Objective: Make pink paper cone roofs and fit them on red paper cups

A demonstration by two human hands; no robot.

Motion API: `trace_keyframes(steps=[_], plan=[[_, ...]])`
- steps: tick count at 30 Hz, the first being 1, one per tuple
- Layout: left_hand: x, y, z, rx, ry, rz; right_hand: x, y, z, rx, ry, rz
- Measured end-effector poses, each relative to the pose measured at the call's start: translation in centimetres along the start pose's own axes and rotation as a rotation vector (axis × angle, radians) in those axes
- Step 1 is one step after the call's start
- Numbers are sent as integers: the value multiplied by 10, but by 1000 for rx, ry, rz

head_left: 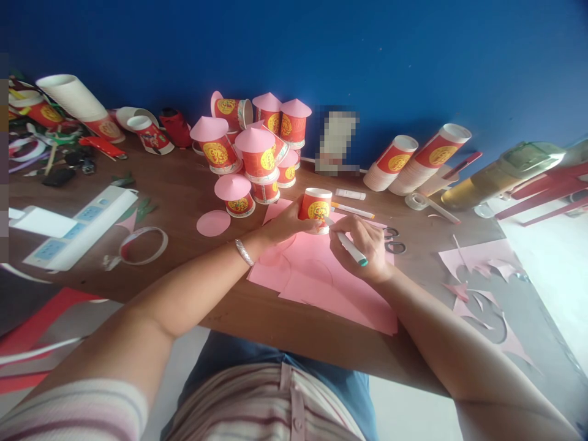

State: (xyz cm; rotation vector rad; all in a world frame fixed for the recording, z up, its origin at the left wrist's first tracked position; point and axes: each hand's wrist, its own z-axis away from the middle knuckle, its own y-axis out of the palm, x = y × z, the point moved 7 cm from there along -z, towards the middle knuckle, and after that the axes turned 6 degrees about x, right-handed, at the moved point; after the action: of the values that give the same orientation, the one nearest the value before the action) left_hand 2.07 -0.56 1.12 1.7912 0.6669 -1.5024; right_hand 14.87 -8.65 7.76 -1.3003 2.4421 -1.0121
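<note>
L hand has its grip wrapped round a red, gold-printed paper cup, prob. to steady it, while R hand pinches a white, green-ended plastic marker in its grip, tip by cup's side. Cup's upright over pink paper sheets on the brown wooden desk; red cups w/ pink paper cones sit back-left, likely outta the arms' way.
</note>
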Motion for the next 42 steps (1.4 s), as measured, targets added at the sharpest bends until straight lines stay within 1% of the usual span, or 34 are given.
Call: trace_keyframes(steps=[4, 11, 18, 23, 26, 30, 34, 37, 39, 42], plan=[[-1, 2, 0, 25, 7, 10, -1, 1, 0, 5, 9, -24], [-4, 3, -1, 23, 19, 3, 3, 1, -2, 26, -15, -22], [0, 1, -2, 23, 15, 10, 4, 1, -2, 32, -8, -8], [1, -1, -1, 6, 22, 10, 5, 0, -2, 19, -18, -5], [-1, 1, -1, 33, 43, 33, 3, -3, -1, 1, -25, -23], [1, 4, -1, 72, 39, 65, -4, -3, 3, 12, 4, -17], [6, 1, -3, 53, -14, 63, -17, 6, 10, 36, 85, 0], [5, 3, -5, 88, 2, 67, -22, 10, 13, 41, 108, 19], [4, 3, -5, 105, 23, 57, -19, 12, 13, 61, 79, 25], [4, 1, -5, 90, 49, 32, -9, 9, 11, 78, -8, 36]])
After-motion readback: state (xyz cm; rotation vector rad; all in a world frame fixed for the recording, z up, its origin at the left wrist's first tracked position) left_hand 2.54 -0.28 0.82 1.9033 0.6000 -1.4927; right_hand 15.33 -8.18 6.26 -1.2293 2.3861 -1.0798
